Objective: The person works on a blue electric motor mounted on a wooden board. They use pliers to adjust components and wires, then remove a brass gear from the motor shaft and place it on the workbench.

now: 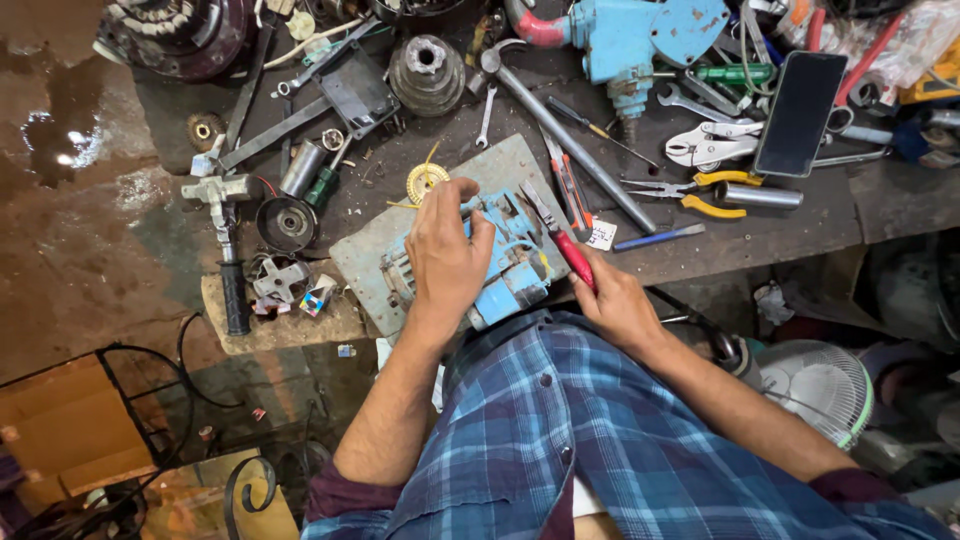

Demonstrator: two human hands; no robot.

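Observation:
A small blue motor unit (pixel 505 262) lies on a grey metal plate (pixel 360 262) at the front edge of a cluttered workbench. My left hand (pixel 447 255) rests on top of the motor and presses it down, fingers spread over its casing. My right hand (pixel 612 298) grips red-handled pliers (pixel 562 240), whose jaws reach the motor's right upper side. A yellow toothed disc (pixel 426 180) lies just beyond my left fingertips.
Tools crowd the bench: a long hammer (pixel 565 125), yellow-handled pliers (pixel 690 195), spanners, a dark phone (pixel 800 112), a big blue machine (pixel 635 40), a ribbed pulley (pixel 427 72). Wet floor lies left, a white fan (pixel 820 385) lower right.

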